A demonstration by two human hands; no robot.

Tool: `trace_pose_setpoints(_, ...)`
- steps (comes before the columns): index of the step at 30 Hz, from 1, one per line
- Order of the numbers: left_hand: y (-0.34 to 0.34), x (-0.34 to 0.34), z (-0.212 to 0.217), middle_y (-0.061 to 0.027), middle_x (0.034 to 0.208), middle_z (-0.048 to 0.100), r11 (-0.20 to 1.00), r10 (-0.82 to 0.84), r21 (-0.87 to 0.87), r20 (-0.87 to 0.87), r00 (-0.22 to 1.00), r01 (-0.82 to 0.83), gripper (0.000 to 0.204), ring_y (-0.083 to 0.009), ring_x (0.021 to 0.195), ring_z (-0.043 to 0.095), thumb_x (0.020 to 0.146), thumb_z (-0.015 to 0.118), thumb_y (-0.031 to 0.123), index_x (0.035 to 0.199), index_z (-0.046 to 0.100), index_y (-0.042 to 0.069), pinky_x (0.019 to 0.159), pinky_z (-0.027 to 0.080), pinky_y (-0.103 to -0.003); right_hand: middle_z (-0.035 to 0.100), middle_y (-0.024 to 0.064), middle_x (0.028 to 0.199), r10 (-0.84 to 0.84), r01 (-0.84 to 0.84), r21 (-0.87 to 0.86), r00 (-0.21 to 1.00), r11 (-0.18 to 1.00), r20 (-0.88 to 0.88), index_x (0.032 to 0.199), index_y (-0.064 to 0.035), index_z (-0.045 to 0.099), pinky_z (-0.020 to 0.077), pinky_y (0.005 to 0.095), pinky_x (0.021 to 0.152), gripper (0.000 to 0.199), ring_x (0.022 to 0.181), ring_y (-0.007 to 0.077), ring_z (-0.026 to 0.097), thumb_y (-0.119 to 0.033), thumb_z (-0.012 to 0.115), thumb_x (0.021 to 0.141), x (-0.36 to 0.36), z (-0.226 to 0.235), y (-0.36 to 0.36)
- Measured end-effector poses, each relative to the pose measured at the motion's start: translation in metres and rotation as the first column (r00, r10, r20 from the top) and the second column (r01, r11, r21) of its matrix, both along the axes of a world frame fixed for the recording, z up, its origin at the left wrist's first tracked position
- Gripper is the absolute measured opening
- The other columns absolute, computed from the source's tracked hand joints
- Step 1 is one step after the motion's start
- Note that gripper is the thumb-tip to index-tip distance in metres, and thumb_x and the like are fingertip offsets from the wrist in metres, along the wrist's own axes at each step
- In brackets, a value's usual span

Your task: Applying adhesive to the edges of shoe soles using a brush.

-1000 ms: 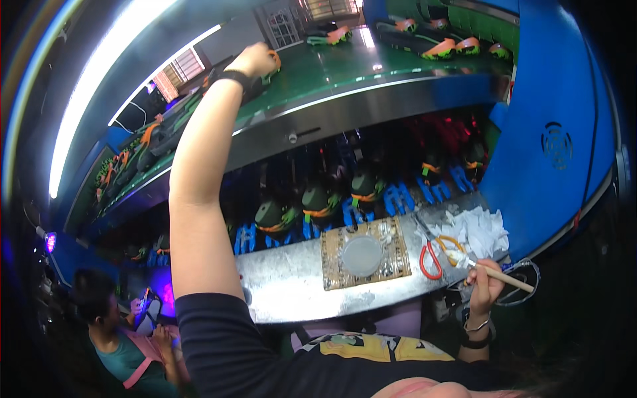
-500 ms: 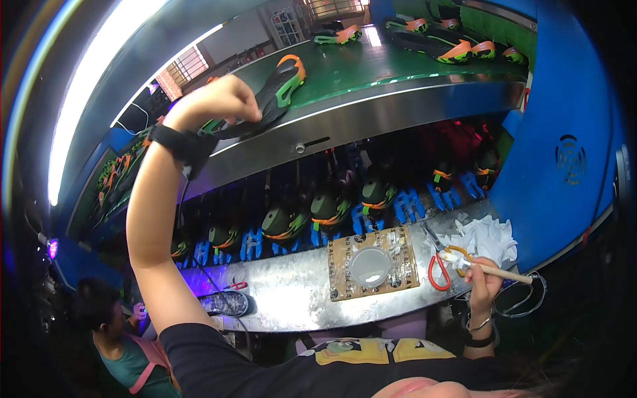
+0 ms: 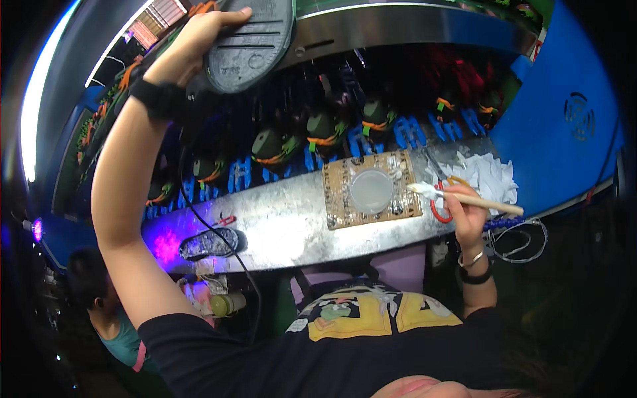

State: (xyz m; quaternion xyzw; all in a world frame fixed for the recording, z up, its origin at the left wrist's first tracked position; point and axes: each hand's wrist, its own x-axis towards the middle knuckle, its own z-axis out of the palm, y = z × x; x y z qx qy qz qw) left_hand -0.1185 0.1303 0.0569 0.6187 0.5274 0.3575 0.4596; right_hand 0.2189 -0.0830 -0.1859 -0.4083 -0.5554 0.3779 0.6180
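Observation:
My raised left hand [image 3: 199, 41] grips a dark shoe sole [image 3: 255, 50] by its side, thumb on top, so its grooved underside shows. Part of that sole runs out past the upper edge. Held in my right hand [image 3: 466, 217] is a brush [image 3: 494, 201] with a pale wooden handle; its white-smeared bristles point left toward a round, clear bowl [image 3: 371, 191] with cloudy contents. That bowl rests on a taped piece of cardboard [image 3: 336, 209]. Scissors [image 3: 434, 166] with red handles lie just behind my right hand, beside crumpled white rags or paper [image 3: 492, 174].
Behind the metal bench [image 3: 285, 229], several dark green-and-orange shoe uppers [image 3: 271, 146] stand among blue clamps [image 3: 409, 132]. A steel ledge [image 3: 398, 34] runs above. A dark shoe-shaped piece [image 3: 207, 244] and a cable lie at left. Another person [image 3: 99, 285] is at lower left.
My left hand has brought the sole up off the green surface and toward me, turning its underside into view. My right hand has moved the brush slightly left, with its bristles closer to the bowl.

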Motion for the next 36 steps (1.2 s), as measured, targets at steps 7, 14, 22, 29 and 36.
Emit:
trace_pose_setpoints(7, -0.127, 0.001, -0.094, -0.0118, 0.092, 0.056, 0.987, -0.159, 0.09, 0.431, 0.888, 0.133, 0.051, -0.0207, 0.084, 0.055, 0.057, 0.056, 0.01, 0.105, 0.047, -0.005, 0.08, 0.042, -0.031, 0.055, 0.0017, 0.075, 0.037, -0.026, -0.034, 0.931, 0.999, 0.364, 0.083, -0.0011, 0.059, 0.0348, 0.0185, 0.051, 0.008, 0.059, 0.0044, 0.044, -0.006, 0.058, 0.077, -0.034, -0.018, 0.033)
trace_pose_setpoints(14, -0.168, -0.01, -0.185, -0.0278, 0.121, 0.038, 0.927, -0.108, -0.04, 0.924, 0.368, 0.374, 0.078, -0.0379, 0.113, 0.039, 0.05, 0.051, 0.015, 0.122, 0.03, -0.009, 0.094, 0.034, -0.047, 0.054, 0.0027, 0.065, 0.036, -0.022, -0.036, 0.889, 0.999, 0.456, 0.08, 0.0005, 0.059, 0.0341, 0.0194, 0.047, 0.01, 0.052, 0.0055, 0.043, -0.009, 0.058, 0.077, -0.052, -0.039, 0.052)
trace_pose_setpoints(22, -0.168, -0.032, -0.228, -0.0261, 0.128, 0.03, 0.924, -0.071, 0.028, 0.993, 0.099, 0.381, 0.07, -0.0389, 0.114, 0.037, 0.07, 0.043, 0.031, 0.128, 0.025, -0.004, 0.091, 0.037, -0.049, 0.052, 0.0019, 0.062, 0.037, 0.005, -0.085, 0.871, 0.996, 0.49, 0.08, 0.0, 0.058, 0.0335, 0.0198, 0.047, 0.01, 0.052, 0.0052, 0.042, -0.009, 0.058, 0.077, -0.059, -0.025, 0.045)
trace_pose_setpoints(29, -0.149, -0.061, -0.257, -0.0203, 0.114, 0.047, 0.931, 0.131, -0.214, 0.952, 0.278, 0.295, 0.054, -0.0315, 0.099, 0.051, 0.083, 0.035, 0.037, 0.121, 0.038, -0.001, 0.081, 0.046, -0.042, 0.053, 0.0001, 0.063, 0.049, -0.016, -0.073, 0.879, 0.997, 0.475, 0.08, -0.0001, 0.058, 0.0335, 0.019, 0.047, 0.009, 0.052, 0.0045, 0.042, -0.008, 0.059, 0.077, -0.055, -0.024, 0.041)
trace_pose_setpoints(36, -0.165, -0.041, -0.235, -0.0126, 0.098, 0.059, 0.882, 0.161, -0.321, 0.893, 0.42, 0.345, 0.042, -0.0195, 0.083, 0.06, 0.084, 0.048, 0.033, 0.108, 0.05, -0.001, 0.075, 0.049, -0.03, 0.053, 0.0002, 0.068, 0.245, -0.141, -0.287, 0.897, 0.947, 0.368, 0.081, -0.0005, 0.058, 0.0349, 0.0183, 0.049, 0.008, 0.056, 0.0035, 0.043, -0.007, 0.058, 0.077, -0.053, -0.014, 0.038)
